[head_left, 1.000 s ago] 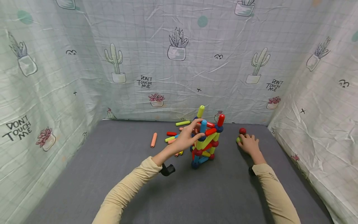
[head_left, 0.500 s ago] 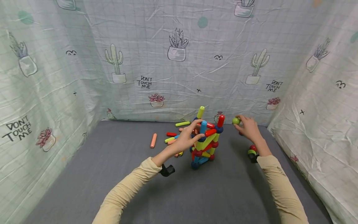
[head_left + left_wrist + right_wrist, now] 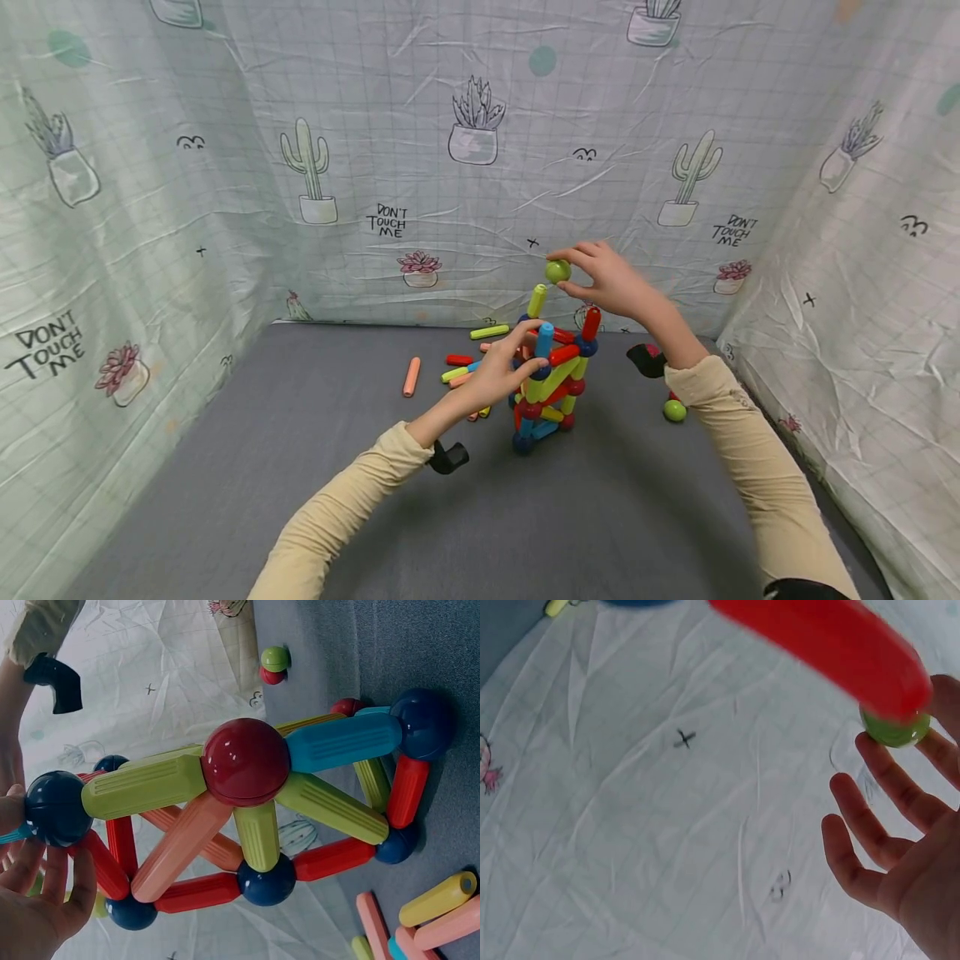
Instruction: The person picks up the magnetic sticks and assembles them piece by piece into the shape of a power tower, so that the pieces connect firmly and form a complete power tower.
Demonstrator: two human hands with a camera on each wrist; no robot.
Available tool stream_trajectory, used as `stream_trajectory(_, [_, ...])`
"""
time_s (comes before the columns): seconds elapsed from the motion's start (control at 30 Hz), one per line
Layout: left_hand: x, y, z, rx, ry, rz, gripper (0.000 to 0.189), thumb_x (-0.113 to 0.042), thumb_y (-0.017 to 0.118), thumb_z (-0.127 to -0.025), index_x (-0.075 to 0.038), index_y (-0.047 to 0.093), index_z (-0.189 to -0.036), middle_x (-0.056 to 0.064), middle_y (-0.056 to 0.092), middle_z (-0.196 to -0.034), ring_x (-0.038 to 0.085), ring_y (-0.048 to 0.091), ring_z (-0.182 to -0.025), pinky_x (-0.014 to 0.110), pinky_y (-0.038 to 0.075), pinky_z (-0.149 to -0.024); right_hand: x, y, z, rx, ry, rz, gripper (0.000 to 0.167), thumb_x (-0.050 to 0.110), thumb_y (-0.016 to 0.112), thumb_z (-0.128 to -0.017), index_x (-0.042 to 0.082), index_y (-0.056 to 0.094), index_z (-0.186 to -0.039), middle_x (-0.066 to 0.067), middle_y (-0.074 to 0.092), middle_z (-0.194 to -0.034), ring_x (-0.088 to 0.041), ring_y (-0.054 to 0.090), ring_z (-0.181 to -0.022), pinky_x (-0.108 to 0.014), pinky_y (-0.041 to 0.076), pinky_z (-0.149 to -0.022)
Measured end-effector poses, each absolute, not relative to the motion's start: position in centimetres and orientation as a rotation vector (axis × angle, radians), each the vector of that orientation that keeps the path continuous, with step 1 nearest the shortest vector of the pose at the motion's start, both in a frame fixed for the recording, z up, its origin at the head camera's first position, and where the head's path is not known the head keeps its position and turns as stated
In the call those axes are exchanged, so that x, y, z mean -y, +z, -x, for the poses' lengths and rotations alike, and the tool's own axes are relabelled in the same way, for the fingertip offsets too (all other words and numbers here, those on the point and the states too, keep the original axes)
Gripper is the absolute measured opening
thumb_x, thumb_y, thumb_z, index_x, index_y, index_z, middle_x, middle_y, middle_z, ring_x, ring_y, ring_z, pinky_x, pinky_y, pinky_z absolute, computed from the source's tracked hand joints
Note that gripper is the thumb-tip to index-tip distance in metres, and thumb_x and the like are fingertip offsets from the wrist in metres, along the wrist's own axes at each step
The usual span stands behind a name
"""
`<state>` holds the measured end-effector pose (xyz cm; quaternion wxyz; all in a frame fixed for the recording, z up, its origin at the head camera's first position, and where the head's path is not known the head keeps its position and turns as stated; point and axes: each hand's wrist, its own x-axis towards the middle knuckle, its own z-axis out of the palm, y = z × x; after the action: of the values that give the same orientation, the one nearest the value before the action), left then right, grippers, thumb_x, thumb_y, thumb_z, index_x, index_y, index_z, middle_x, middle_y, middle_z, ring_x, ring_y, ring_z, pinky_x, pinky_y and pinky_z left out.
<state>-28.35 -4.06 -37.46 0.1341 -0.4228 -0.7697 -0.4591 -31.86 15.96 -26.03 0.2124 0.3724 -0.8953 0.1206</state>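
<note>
A tower of magnetic sticks and balls (image 3: 555, 383) stands on the grey table, with a blue stick (image 3: 544, 342), a yellow-green stick (image 3: 537, 302) and a red stick (image 3: 592, 323) upright at its top corners. My left hand (image 3: 498, 371) grips the near top corner, thumb and fingers round a dark blue ball (image 3: 58, 808) under the blue stick. Between thumb and fingertips, my right hand (image 3: 611, 279) pinches a green ball (image 3: 558, 272) just above the tip of the yellow-green stick. In the right wrist view a blurred red stick (image 3: 832, 652) partly covers this green ball.
Left of and behind the tower lie loose sticks, among them an orange one (image 3: 412, 377) and a yellow-green one (image 3: 490, 332). Another green ball (image 3: 674, 410) rests at the right, a red ball beside it partly hidden by the right arm. A printed curtain (image 3: 360, 275) hangs behind the table.
My right hand has picked the green ball up from the right side of the table and carried it left and up, over the tower. My left hand has stayed at the tower's top corner.
</note>
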Motion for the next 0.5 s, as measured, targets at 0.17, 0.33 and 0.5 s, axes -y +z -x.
stream_trajectory(0.17, [4.1, -37.5, 28.4, 2.241, -1.327, 1.224, 0.047, -0.013, 0.055, -0.087, -0.01, 0.034, -0.129, 0.012, 0.06, -0.103, 0.017, 0.052, -0.073, 0.02, 0.044, -0.065, -14.4, -26.6, 32.7, 2.509, 0.253, -1.032, 0.04, 0.016, 0.063, -0.083, 0.011, 0.053, -0.121, -0.013, 0.055, -0.108, -0.032, 0.047, -0.096, -0.045, 0.041, -0.081])
stream_trajectory(0.33, [4.1, -36.7, 27.8, 2.234, -1.333, 1.242, 0.047, -0.007, 0.055, -0.086, -0.003, 0.034, -0.128, 0.018, 0.06, -0.102, 0.023, 0.052, -0.072, 0.023, 0.044, -0.064, -13.8, -26.8, 33.3, 2.509, 0.242, -1.021, 0.045, 0.014, 0.064, -0.082, 0.012, 0.05, -0.125, -0.013, 0.055, -0.115, -0.033, 0.048, -0.1, -0.046, 0.041, -0.084])
stream_trajectory(0.5, [4.5, -35.1, 26.3, 2.233, -1.329, 1.252, 0.045, -0.001, 0.054, -0.085, 0.004, 0.035, -0.126, 0.021, 0.059, -0.1, 0.026, 0.052, -0.071, 0.025, 0.045, -0.064, -13.7, -26.8, 33.7, 2.509, 0.29, -1.013, 0.049, 0.014, 0.063, -0.082, 0.01, 0.046, -0.128, -0.014, 0.055, -0.116, -0.032, 0.048, -0.101, -0.046, 0.039, -0.087])
